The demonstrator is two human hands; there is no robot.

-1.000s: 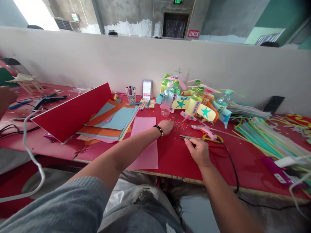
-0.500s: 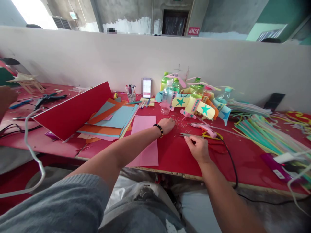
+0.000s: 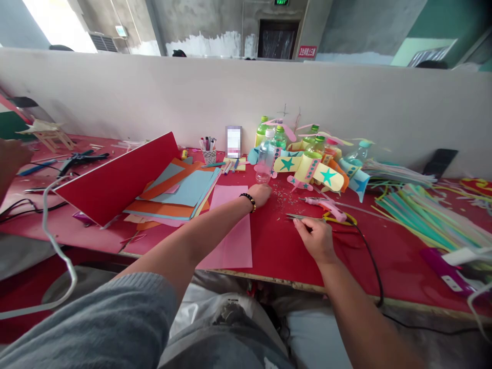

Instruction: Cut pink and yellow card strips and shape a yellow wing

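Note:
My left hand (image 3: 260, 195), with a dark bead bracelet at the wrist, rests palm down on the red tabletop. Its fingers are curled under, and what they hold, if anything, is hidden. Just behind it stands a clear plastic bottle (image 3: 265, 159), and small pale scraps (image 3: 283, 197) lie scattered to its right. Closed around the middle of a pair of scissors (image 3: 350, 220) is my right hand (image 3: 315, 238); the blades point left and the yellow handles show behind the hand. A pink sheet of paper (image 3: 232, 241) lies beneath my left forearm.
A pink glue gun (image 3: 326, 207) lies beyond my right hand, its black cord running off the edge. Behind it stand bottles with paper airplane shapes (image 3: 309, 169). Coloured paper (image 3: 184, 189) and a propped red board (image 3: 119, 179) are left; plastic strips (image 3: 415, 210) lie right.
My left hand has drawn slightly left, away from the scraps and closer to the clear bottle's base. My right hand keeps its hold on the scissors. The view has shifted slightly.

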